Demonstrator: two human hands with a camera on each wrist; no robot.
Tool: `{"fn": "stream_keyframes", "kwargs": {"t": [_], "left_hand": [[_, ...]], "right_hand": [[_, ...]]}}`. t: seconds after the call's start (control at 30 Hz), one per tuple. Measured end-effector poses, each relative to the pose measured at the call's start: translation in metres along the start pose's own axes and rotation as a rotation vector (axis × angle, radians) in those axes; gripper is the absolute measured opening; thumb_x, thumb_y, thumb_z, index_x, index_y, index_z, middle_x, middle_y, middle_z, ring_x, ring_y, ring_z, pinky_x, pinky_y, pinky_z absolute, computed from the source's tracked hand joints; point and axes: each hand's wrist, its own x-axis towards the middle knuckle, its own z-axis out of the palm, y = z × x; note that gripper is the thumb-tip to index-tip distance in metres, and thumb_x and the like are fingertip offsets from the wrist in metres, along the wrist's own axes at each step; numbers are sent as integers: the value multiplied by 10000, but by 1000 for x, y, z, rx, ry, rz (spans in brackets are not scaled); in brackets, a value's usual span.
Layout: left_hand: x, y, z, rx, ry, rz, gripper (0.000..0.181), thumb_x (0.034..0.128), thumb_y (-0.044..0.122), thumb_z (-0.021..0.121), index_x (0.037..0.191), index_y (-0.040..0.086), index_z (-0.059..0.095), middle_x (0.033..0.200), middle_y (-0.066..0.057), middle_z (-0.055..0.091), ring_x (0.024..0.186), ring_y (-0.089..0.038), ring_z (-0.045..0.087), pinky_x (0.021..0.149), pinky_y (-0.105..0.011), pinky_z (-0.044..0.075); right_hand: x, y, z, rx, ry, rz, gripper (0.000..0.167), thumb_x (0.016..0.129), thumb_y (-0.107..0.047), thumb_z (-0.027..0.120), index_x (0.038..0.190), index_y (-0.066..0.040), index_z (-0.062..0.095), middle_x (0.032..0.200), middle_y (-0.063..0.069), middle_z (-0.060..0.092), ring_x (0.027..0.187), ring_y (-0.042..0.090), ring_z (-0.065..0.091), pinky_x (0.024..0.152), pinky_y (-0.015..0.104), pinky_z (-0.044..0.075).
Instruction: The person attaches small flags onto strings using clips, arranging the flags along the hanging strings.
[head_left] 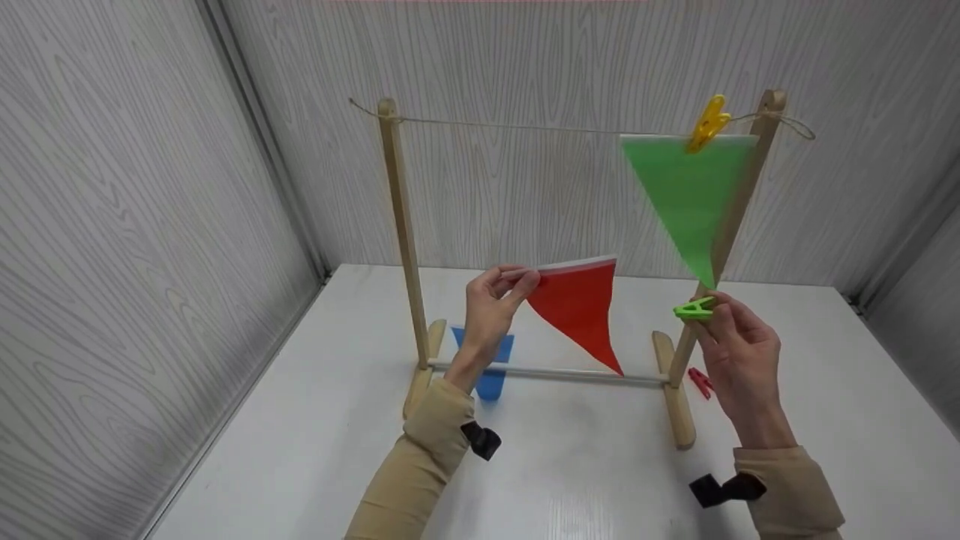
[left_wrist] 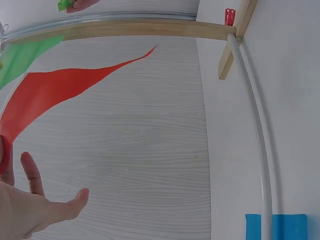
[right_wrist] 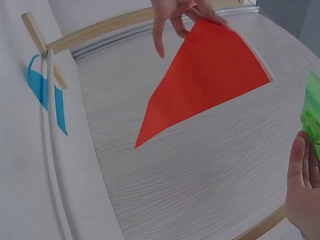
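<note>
My left hand (head_left: pixel 491 304) pinches the upper left corner of a red triangular pennant (head_left: pixel 581 304), whose white top edge slants up to the right and whose tip hangs down. In the right wrist view the pennant (right_wrist: pixel 210 75) spreads out below the left fingers. My right hand (head_left: pixel 739 352) holds a light green clothespin (head_left: pixel 694 309) between thumb and fingers, just under the tip of a green pennant (head_left: pixel 686 187). A yellow clothespin (head_left: pixel 709 124) clips that green pennant to the string (head_left: pixel 517 126). The red pennant is below the string and apart from it.
A wooden frame with a left post (head_left: pixel 401 240) and a right post carries the string. Along its base runs a white rod (head_left: pixel 555 371). A blue pennant (head_left: pixel 491 386) lies under the rod at left. A red clothespin (head_left: pixel 700 382) lies by the right foot on the white table (head_left: pixel 570 465).
</note>
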Motion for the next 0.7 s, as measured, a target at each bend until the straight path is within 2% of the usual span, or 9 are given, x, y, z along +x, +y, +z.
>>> {"fn": "stream_keyframes", "kwargs": {"t": [0.2,0.3,0.57,0.7], "left_hand": [[3,3,0,-246,75,-104,260,970,104,660,1193,-28,671,1076,-89,758,1038,-199,712,962,-500,572],[5,6,2,-308,102,-128,254,974,99,653,1201,-12,675,1073,-56,757,1068,-213,697,978,-543,554],[14,25,6,-303,79,-108,279,988,139,641,1238,16,643,1189,-122,698,1179,-257,640,1026,-593,511],[20,35,7,-297,71,-93,286,990,142,639,1243,10,631,1180,-131,678,1163,-264,635,1025,-582,517]], "right_hand": [[13,5,16,-56,63,-105,228,1000,20,521,1171,88,657,1119,160,652,1068,213,696,980,298,551],[20,8,26,-61,58,-139,214,993,36,535,1156,95,659,1086,162,664,1016,212,699,952,295,572],[40,6,55,-157,-32,-206,213,978,61,560,1167,110,646,1074,147,690,979,191,704,954,281,576],[57,3,71,-180,-55,-221,202,965,72,578,1148,93,660,1068,136,698,969,177,699,937,268,580]]}}
